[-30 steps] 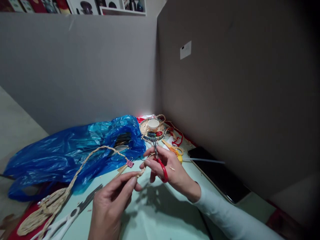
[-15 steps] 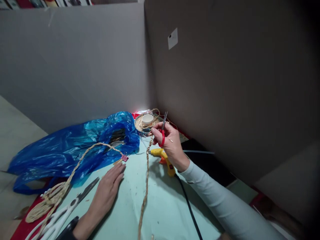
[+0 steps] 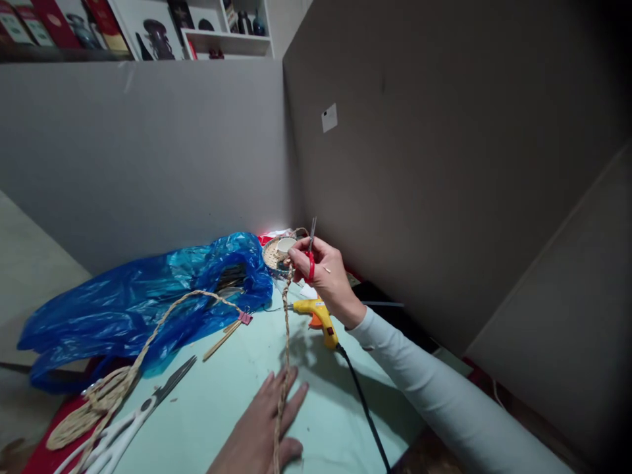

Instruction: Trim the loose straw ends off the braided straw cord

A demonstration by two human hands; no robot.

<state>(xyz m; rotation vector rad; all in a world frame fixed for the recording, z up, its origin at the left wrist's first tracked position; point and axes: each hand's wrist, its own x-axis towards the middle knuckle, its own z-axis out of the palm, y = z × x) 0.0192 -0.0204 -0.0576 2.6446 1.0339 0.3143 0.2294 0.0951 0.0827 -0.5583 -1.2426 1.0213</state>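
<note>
The right hand is raised at the far side, its fingers closed around small red scissors and the far end of the braided cord. The cord runs near to the left hand, which lies flat with fingers spread on the surface.

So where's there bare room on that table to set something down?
Two bare patches of table: one between the white scissors, the stick and the braid, another between the braid and the cable, just beyond the left hand. The back corner is crowded: right hand with red scissors, glue gun, tray. The bag fills the left.
</note>
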